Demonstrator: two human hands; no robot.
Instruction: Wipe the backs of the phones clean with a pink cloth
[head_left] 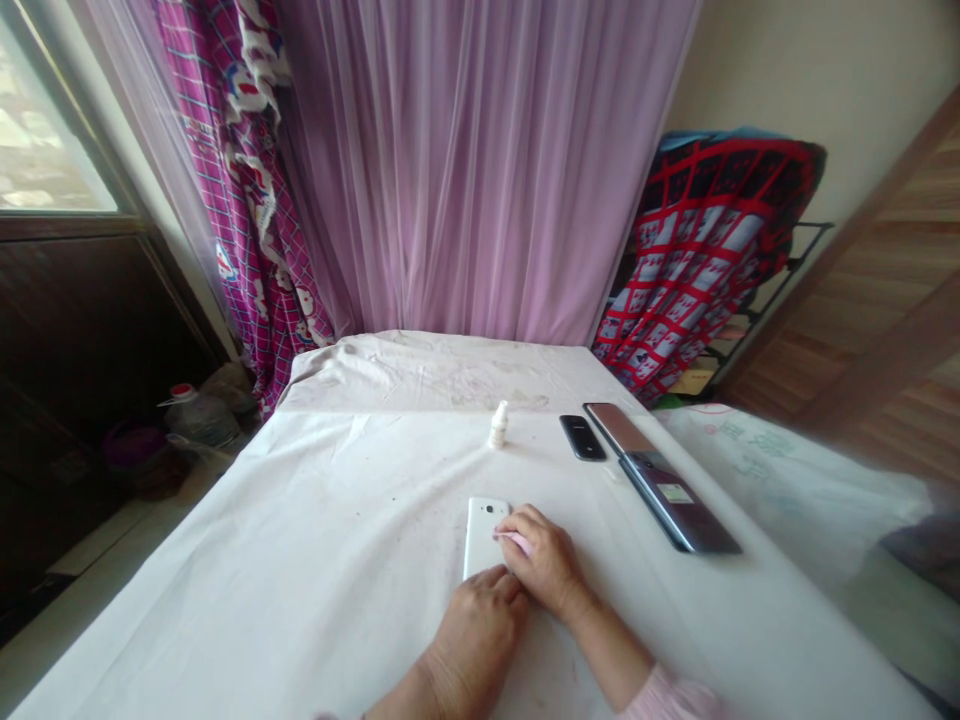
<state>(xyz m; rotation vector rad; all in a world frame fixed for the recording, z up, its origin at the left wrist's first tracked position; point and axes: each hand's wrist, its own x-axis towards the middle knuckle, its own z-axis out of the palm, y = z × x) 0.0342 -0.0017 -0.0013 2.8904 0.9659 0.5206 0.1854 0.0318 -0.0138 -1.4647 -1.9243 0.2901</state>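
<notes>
A white phone (482, 530) lies back up on the white cloth-covered table (315, 540), close to me. My left hand (474, 630) rests on the phone's near end with its fingers curled down. My right hand (541, 560) lies on the phone's right edge and pinches a small pink piece (516, 541) between its fingers. A small white bottle (498, 425) stands upright beyond the phone.
To the right lie a small dark phone (583, 437), a phone with a reflective screen (617, 426) and a dark phone (675, 505). Pink curtains (480, 170) hang behind the table. A red patterned cloth (697, 250) drapes a rack at right. A jug (196, 412) stands on the floor at left.
</notes>
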